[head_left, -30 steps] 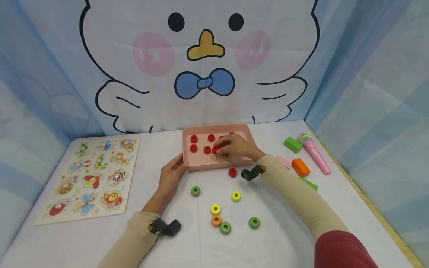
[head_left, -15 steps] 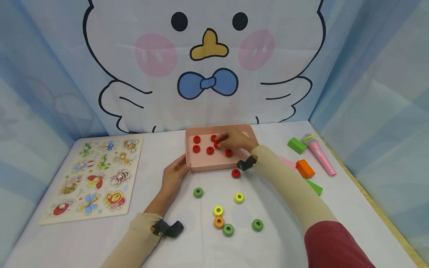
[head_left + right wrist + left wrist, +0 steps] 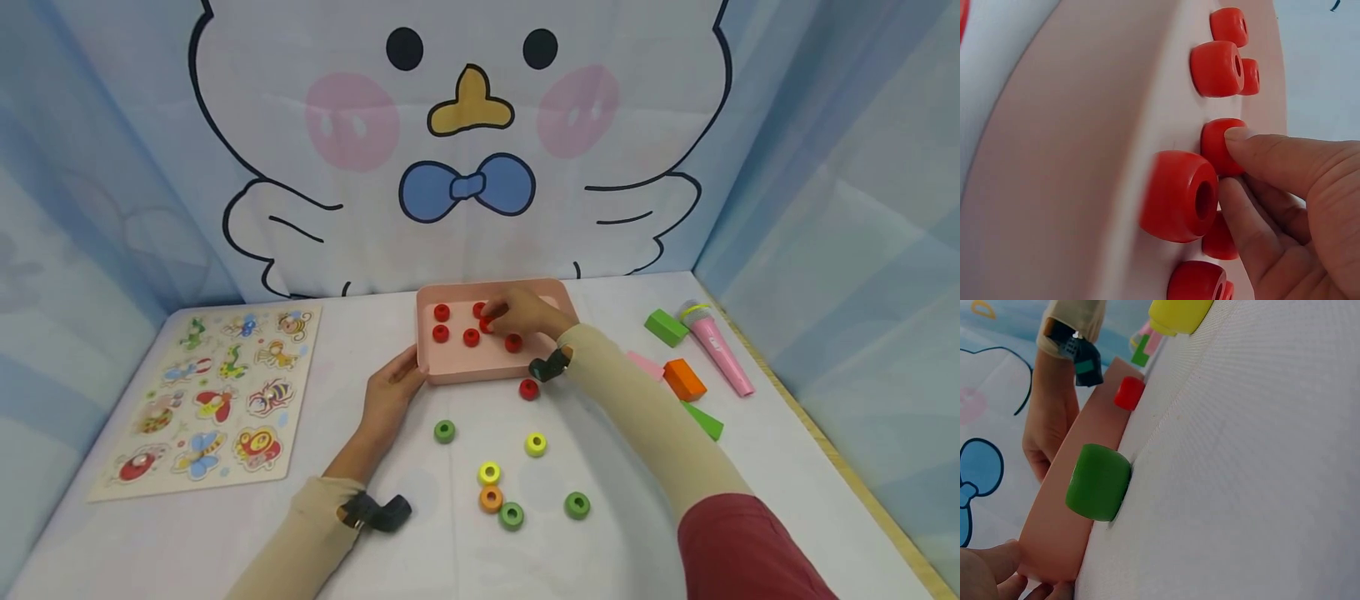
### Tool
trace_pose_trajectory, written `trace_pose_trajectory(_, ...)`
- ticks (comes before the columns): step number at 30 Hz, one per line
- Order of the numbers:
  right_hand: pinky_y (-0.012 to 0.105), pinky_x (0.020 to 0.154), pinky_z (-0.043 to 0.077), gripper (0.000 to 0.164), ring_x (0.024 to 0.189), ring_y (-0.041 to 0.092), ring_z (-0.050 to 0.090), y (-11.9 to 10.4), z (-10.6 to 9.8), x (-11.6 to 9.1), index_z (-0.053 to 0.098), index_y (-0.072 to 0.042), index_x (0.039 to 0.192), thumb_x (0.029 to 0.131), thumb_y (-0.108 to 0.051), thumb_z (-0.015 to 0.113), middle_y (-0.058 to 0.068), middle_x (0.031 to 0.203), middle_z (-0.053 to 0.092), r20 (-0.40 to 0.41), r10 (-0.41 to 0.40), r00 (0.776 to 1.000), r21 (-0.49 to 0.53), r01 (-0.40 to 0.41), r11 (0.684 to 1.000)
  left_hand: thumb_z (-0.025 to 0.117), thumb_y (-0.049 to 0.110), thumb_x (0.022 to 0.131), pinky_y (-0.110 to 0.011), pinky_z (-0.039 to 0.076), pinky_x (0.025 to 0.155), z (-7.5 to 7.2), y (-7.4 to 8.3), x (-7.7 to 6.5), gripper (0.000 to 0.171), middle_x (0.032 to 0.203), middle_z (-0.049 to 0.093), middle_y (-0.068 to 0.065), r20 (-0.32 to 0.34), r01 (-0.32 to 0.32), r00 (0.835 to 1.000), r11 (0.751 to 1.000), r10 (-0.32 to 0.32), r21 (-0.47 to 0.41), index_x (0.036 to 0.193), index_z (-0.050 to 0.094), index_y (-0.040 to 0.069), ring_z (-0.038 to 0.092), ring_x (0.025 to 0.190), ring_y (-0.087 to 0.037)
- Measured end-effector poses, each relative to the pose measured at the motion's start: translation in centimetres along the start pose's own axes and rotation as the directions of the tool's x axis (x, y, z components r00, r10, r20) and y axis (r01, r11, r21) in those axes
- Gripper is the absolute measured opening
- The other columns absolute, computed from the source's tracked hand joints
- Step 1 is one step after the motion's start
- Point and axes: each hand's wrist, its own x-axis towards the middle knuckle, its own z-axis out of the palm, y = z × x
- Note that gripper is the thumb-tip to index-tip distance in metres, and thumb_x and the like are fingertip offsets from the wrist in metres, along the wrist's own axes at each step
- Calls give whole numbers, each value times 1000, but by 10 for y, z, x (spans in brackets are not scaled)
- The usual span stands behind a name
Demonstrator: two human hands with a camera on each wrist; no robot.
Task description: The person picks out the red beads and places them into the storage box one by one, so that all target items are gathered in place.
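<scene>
My left hand point(image 3: 386, 396) holds the front left corner of a pink tray point(image 3: 480, 374); in the left wrist view its fingertips point(image 3: 1007, 559) lie at the tray's end. Several red beads with holes stand inside the tray. Over the tray, my right hand point(image 3: 528, 312) pinches one red bead point(image 3: 1216, 147) between thumb and fingers; the right wrist view shows the thumb on its top. Neighbouring beads stand close around the fingers, one red bead point(image 3: 1182, 197) nearer the front wall. Part of the tray's right side is hidden behind the right hand.
A loose red bead point(image 3: 528, 389) lies before the tray. Green point(image 3: 445, 431), yellow point(image 3: 536, 444) and orange point(image 3: 491, 499) beads are scattered nearer. An insect puzzle board point(image 3: 202, 400) lies left; coloured blocks point(image 3: 684, 379) and a pink toy microphone point(image 3: 717, 348) lie right.
My right hand has shifted slightly toward the back of the tray, and one front-row red bead has moved back with its fingers. The left hand stays at the corner. The head view shifted a little.
</scene>
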Motion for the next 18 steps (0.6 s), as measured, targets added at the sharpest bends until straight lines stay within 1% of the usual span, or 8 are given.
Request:
trace_pose_trajectory(2, 29, 85, 55, 32, 103, 23, 55, 1, 0, -2, 68, -15, 122, 90, -11, 70, 2, 116, 62, -5, 3, 1000, 0, -3, 1000, 66, 14, 95, -22, 44, 101, 1, 0, -1, 53, 146, 49, -6, 2, 1, 1000, 1000, -1, 3, 145, 49, 11, 46, 132, -14)
trace_pose_trajectory(5, 28, 88, 54, 34, 105, 22, 55, 2, -1, -6, 68, -15, 123, 90, -11, 71, 1, 117, 62, -17, -13, 1000, -1, 13, 1000, 65, 15, 96, -22, 44, 101, 2, 0, -2, 53, 146, 49, -4, 1, 3, 1000, 1000, -3, 24, 146, 49, 12, 45, 132, -13)
trace_pose_trajectory(7, 28, 88, 54, 33, 104, 22, 55, 3, -2, -9, 68, -14, 124, 90, -11, 71, 1, 117, 63, -33, -39, 999, -6, 38, 999, 65, 16, 96, -22, 44, 101, 2, 0, -2, 53, 146, 49, -3, 0, 1, 1000, 999, -1, 34, 146, 49, 13, 45, 132, -12)
trace_pose_trajectory(11, 30, 92, 53, 32, 104, 21, 58, 8, -4, -15, 68, -13, 125, 93, -13, 69, 2, 117, 65, -53, -95, 994, -31, 94, 995, 66, 15, 96, -21, 44, 101, 2, 0, -2, 53, 146, 49, -5, 2, -9, 1000, 1000, 9, 22, 146, 48, 10, 45, 132, -13)
trace_pose_trajectory(14, 32, 95, 52, 31, 108, 21, 59, 12, -5, -21, 67, -11, 125, 94, -14, 68, 4, 119, 65, -65, -124, 990, -38, 122, 992, 66, 15, 95, -21, 44, 101, 1, 1, -2, 53, 146, 49, -5, 0, -16, 1000, 1000, 16, 22, 146, 49, 10, 45, 132, -13)
trace_pose_trajectory(18, 34, 97, 52, 32, 111, 23, 59, 15, -8, -32, 68, -8, 124, 93, -12, 69, 6, 118, 66, -93, -170, 981, -38, 167, 985, 66, 16, 96, -19, 44, 100, 1, 2, -2, 53, 145, 49, -3, -4, -15, 1000, 999, 15, 32, 145, 49, 11, 45, 131, -11)
